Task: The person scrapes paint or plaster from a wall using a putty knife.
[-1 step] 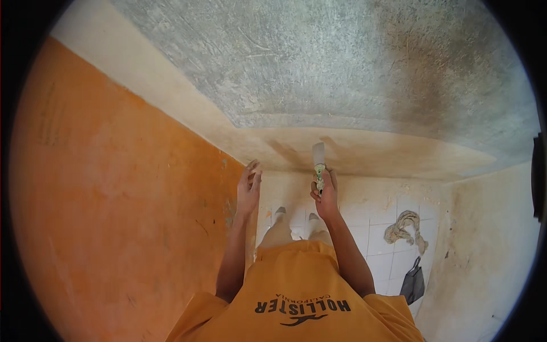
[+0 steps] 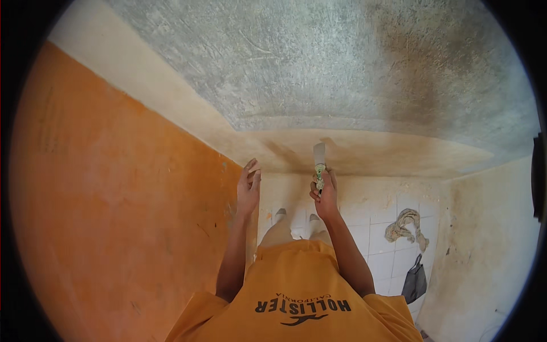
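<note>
My right hand [image 2: 325, 191] is closed around the handle of a putty knife [image 2: 319, 153]. The knife's wide pale blade points up and away from me, and its handle looks smeared with green and white. To the left, my left hand [image 2: 249, 185] is raised beside the orange wall [image 2: 125, 188]. Its fingers are loosely bent and apart from the thumb, and I see nothing in it. Ahead of both hands is a wall with a rough grey upper part [image 2: 319, 68] and a cream lower band [image 2: 364, 149]. The blade appears apart from that wall.
My feet stand on white floor tiles [image 2: 379, 236] close to the wall. A crumpled beige cloth [image 2: 407, 225] lies on the tiles at the right. Nearer to me is a dark grey bag with a handle [image 2: 415, 283]. A stained pale wall [image 2: 478, 245] closes off the right side.
</note>
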The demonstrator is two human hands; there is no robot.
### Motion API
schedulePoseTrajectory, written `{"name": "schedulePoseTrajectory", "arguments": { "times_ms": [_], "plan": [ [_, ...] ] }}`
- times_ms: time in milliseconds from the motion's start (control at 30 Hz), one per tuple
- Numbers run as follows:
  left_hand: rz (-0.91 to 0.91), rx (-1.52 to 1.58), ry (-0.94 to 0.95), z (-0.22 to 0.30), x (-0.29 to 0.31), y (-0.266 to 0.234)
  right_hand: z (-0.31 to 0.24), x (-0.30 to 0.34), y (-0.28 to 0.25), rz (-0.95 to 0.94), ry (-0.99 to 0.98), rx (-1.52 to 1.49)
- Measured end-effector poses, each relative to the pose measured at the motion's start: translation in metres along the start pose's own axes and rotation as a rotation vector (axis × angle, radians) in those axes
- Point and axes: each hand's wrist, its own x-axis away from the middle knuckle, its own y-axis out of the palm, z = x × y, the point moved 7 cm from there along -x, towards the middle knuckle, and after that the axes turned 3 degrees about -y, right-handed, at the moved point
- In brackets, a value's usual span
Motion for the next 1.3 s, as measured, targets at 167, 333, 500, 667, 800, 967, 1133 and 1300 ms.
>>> {"name": "schedulePoseTrajectory", "arguments": {
  "times_ms": [167,333,500,667,800,967,1133,1300],
  "plan": [
    [0.131,-0.167,0.261,0.023,-0.045,-0.037,0.008,0.004,0.071,0.031,0.027,-0.252],
    [0.264,-0.257,0.543,0.070,-0.083,-0.057,0.006,-0.018,0.129,0.109,-0.089,-0.290],
    [0.273,-0.273,0.675,0.092,-0.096,-0.061,0.021,-0.033,0.148,0.246,-0.208,-0.346],
    [0.366,-0.297,0.719,0.102,-0.114,-0.073,0.056,-0.038,0.167,0.438,-0.169,-0.302],
    [0.326,-0.338,0.713,0.098,-0.127,-0.061,0.050,-0.066,0.141,0.442,-0.263,-0.343],
    [0.313,-0.371,0.670,0.071,-0.143,-0.069,0.072,-0.049,0.168,0.555,-0.239,-0.219],
    [0.261,-0.356,0.618,0.064,-0.150,-0.055,0.049,-0.086,0.086,0.496,-0.329,-0.269],
    [0.276,-0.482,0.621,0.049,-0.149,-0.070,0.068,-0.041,0.175,0.505,-0.257,-0.207]
  ]
}}
